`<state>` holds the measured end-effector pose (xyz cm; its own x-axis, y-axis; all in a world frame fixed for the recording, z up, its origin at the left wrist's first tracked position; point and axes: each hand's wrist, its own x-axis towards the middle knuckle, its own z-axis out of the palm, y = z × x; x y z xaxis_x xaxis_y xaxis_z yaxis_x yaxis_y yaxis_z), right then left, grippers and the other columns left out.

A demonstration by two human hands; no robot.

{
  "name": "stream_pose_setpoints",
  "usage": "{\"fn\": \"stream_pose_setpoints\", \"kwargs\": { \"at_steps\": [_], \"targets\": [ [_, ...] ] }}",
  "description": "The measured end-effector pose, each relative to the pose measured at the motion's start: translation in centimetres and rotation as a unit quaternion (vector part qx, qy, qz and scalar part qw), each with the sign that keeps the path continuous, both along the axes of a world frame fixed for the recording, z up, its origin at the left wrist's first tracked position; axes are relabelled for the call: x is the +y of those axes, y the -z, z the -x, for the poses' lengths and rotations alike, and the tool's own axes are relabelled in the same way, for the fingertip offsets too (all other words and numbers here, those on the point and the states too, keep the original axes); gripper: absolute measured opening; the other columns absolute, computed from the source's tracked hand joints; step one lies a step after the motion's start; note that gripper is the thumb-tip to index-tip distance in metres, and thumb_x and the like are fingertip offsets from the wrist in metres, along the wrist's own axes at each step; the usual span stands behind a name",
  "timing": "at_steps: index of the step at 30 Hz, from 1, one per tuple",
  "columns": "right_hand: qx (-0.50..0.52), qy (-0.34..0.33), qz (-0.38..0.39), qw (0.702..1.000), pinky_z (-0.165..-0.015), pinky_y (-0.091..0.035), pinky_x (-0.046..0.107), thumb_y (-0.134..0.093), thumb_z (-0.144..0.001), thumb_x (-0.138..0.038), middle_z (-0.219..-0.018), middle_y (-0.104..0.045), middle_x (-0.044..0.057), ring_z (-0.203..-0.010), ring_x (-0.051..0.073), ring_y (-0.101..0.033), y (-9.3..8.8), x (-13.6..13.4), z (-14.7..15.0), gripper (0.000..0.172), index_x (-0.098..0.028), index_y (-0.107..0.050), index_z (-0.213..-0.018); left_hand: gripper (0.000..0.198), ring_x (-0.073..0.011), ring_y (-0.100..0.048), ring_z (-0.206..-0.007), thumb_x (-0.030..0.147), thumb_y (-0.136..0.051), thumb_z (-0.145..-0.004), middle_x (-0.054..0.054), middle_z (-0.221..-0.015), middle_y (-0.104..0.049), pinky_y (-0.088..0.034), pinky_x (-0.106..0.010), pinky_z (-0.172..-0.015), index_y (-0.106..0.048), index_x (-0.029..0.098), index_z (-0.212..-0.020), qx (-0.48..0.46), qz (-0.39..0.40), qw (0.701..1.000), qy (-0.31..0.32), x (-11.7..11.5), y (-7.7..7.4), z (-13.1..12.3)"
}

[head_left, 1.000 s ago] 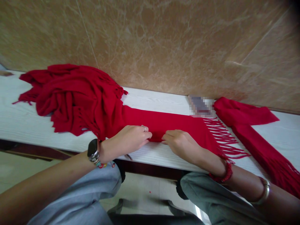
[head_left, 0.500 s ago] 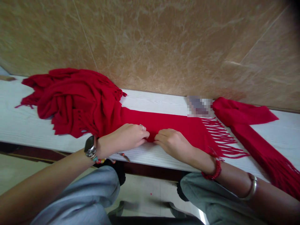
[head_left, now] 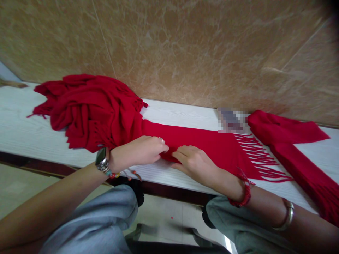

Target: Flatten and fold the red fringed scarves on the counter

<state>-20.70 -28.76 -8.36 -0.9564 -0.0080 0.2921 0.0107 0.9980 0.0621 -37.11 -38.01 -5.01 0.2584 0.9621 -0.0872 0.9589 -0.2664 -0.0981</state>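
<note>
A red scarf [head_left: 209,141] lies flat across the white surface, its fringe spread toward the right. My left hand [head_left: 144,150], with a ring and a watch, has its fingers closed on the scarf's near edge. My right hand [head_left: 194,162] rests at the same edge just to the right, its thumb apart from the fingers, which lie on the cloth. A gap separates the two hands. To the left the scarf meets a crumpled heap of red cloth [head_left: 92,109].
Another red scarf [head_left: 291,155] lies bent at the right on the white tabletop [head_left: 180,113]. A blurred-out rectangular item [head_left: 230,120] sits near the brown marbled wall [head_left: 185,53]. My knees are below the front edge.
My right hand's thumb has parted from its fingers and let go of the scarf's edge. My left hand stays at the edge. The view has shifted slightly.
</note>
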Motion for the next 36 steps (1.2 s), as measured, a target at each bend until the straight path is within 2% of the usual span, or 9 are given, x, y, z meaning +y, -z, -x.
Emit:
{"fn": "stream_pose_setpoints", "kwargs": {
  "at_steps": [2, 5, 12, 17, 22, 26, 31, 36],
  "targets": [
    [-0.01, -0.011, -0.018, 1.0, -0.06, -0.038, 0.027, -0.056, -0.081, -0.022, -0.073, -0.062, 0.006, -0.066, 0.016, -0.055, 0.0, -0.1, 0.4, 0.01, -0.014, -0.06, -0.076, 0.015, -0.0152, -0.058, -0.073, 0.008, -0.048, -0.076, -0.002, -0.078, -0.061, -0.042, -0.024, -0.063, -0.061, 0.017, -0.078, -0.005, 0.011, 1.0, -0.007, 0.0, -0.2, 0.1],
    [-0.014, -0.011, -0.031, 0.999, -0.057, -0.035, 0.026, -0.053, -0.082, -0.015, -0.068, -0.061, 0.004, -0.061, 0.014, -0.053, 0.1, 0.0, 0.6, 0.012, -0.015, -0.059, -0.071, 0.013, -0.0147, -0.057, -0.074, 0.009, -0.05, -0.078, -0.002, -0.079, -0.062, -0.042, -0.024, -0.064, -0.061, 0.016, -0.079, -0.014, 0.026, 0.999, -0.013, -0.3, -0.7, 0.3],
    [-0.013, 0.012, -0.006, 1.0, -0.055, -0.034, 0.025, -0.052, -0.082, -0.013, -0.066, -0.06, 0.003, -0.058, 0.013, -0.052, 0.6, 0.2, 0.3, 0.015, -0.014, -0.058, -0.069, 0.011, -0.0141, -0.057, -0.073, 0.015, -0.051, -0.081, -0.002, -0.081, -0.061, -0.041, -0.023, -0.063, -0.061, 0.016, -0.085, -0.031, 0.016, 0.999, -0.01, -1.3, -0.7, 0.9],
    [-0.044, 0.018, -0.004, 0.999, -0.058, -0.037, 0.025, -0.053, -0.082, -0.016, -0.069, -0.061, 0.004, -0.062, 0.015, -0.055, 0.1, -0.1, 0.6, 0.012, -0.014, -0.059, -0.071, 0.01, -0.0148, -0.058, -0.072, 0.014, -0.052, -0.081, -0.002, -0.079, -0.063, -0.041, -0.023, -0.06, -0.061, 0.017, -0.083, -0.02, 0.014, 1.0, 0.001, -1.5, 0.0, 1.4],
    [-0.058, 0.01, 0.031, 0.998, -0.062, -0.041, 0.027, -0.055, -0.082, -0.024, -0.079, -0.064, 0.007, -0.071, 0.017, -0.058, -0.5, -0.7, 1.0, 0.013, -0.013, -0.061, -0.082, 0.014, -0.015, -0.059, -0.069, 0.011, -0.05, -0.08, -0.003, -0.077, -0.063, -0.041, -0.023, -0.056, -0.062, 0.018, -0.08, 0.002, 0.002, 1.0, 0.012, -1.6, 0.4, 1.5],
    [-0.041, 0.01, 0.044, 0.998, -0.063, -0.042, 0.027, -0.054, -0.082, -0.026, -0.079, -0.064, 0.007, -0.072, 0.018, -0.058, -0.1, -1.1, 1.9, 0.015, -0.012, -0.061, -0.085, 0.015, -0.0162, -0.059, -0.066, 0.01, -0.049, -0.079, -0.003, -0.075, -0.064, -0.04, -0.024, -0.052, -0.063, 0.017, -0.077, 0.024, 0.0, 1.0, 0.012, -1.4, 0.3, 1.4],
    [-0.041, 0.007, 0.049, 0.998, -0.063, -0.041, 0.025, -0.049, -0.084, -0.015, -0.076, -0.064, 0.006, -0.068, 0.015, -0.058, 0.6, -0.9, 2.8, 0.014, -0.013, -0.061, -0.078, 0.016, -0.0159, -0.059, -0.07, 0.012, -0.048, -0.08, -0.004, -0.076, -0.064, -0.042, -0.024, -0.058, -0.063, 0.016, -0.077, 0.015, 0.012, 1.0, -0.015, -1.2, 0.1, 1.3],
    [-0.049, 0.027, 0.063, 0.996, -0.059, -0.039, 0.024, -0.046, -0.086, -0.016, -0.075, -0.063, 0.006, -0.066, 0.014, -0.057, 0.8, -0.6, 2.6, 0.016, -0.013, -0.06, -0.078, 0.014, -0.0148, -0.058, -0.07, 0.018, -0.049, -0.081, -0.002, -0.075, -0.063, -0.041, -0.024, -0.062, -0.062, 0.016, -0.077, -0.015, 0.007, 1.0, -0.016, -1.1, 0.4, 1.7]
  ]
}}
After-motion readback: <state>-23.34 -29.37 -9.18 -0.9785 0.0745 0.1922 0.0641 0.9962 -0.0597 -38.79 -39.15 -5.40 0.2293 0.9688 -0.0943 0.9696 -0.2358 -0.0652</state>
